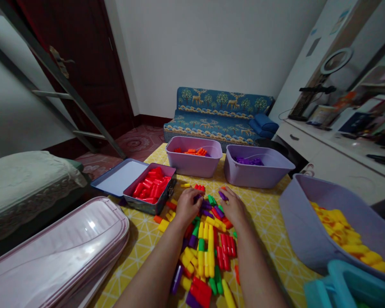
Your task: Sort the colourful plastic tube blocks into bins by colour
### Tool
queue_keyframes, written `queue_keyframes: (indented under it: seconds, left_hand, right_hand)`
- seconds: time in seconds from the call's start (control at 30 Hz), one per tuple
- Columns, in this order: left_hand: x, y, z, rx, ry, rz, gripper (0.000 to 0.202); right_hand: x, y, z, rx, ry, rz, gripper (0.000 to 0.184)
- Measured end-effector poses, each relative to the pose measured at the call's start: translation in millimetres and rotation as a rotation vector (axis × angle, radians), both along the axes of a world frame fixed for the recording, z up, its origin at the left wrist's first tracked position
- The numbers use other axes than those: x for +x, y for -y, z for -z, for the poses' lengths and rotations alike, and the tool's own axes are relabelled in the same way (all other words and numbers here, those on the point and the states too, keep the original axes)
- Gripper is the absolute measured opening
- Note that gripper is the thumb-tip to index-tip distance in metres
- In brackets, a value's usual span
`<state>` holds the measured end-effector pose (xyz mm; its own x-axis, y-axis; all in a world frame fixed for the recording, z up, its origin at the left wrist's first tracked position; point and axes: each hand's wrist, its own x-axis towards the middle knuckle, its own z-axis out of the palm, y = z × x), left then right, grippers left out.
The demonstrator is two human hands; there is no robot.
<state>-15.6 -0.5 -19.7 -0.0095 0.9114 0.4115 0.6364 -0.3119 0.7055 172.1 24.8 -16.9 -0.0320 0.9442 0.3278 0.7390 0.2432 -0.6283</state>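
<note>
A heap of small plastic blocks (pixel 207 252) in red, yellow, green, purple and orange lies on the yellow patterned tablecloth (pixel 141 239). My left hand (pixel 186 207) rests on the far side of the heap, fingers curled over purple and green blocks. Its grip is hidden. My right hand (pixel 233 207) lies beside it, fingers bent down, with a purple block (pixel 223 195) at its fingertips.
An open blue tin (pixel 149 188) holds red blocks. Lilac bins behind hold orange blocks (pixel 194 156) and purple blocks (pixel 256 166). A tilted lilac bin (pixel 327 226) on the right holds yellow blocks. A pink case (pixel 54 252) lies at left, a teal box (pixel 349 286) at lower right.
</note>
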Motion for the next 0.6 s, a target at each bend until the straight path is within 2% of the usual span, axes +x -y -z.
queue_keyframes:
  seconds: [0.13, 0.27, 0.4, 0.5, 0.6]
  left_hand:
    - [0, 0, 0.4, -0.011, 0.002, 0.018, 0.019]
    - [-1, -1, 2.1, -0.002, 0.010, 0.005, 0.020]
    - [-1, 1, 0.2, 0.031, 0.028, 0.000, 0.021]
    - [-2, 6, -8.0, 0.101, 0.038, -0.128, 0.021]
    - [0, 14, -19.0, 0.009, -0.024, -0.240, 0.021]
  right_hand:
    - [-14, 6, -8.6, -0.094, 0.050, -0.139, 0.043]
    - [-20, 8, -12.3, -0.037, -0.094, -0.220, 0.037]
    - [-21, 7, -7.5, 0.013, -0.186, -0.241, 0.027]
    - [-21, 6, -4.7, 0.001, -0.211, -0.215, 0.024]
    - [-17, 6, -7.5, -0.032, -0.206, -0.182, 0.018]
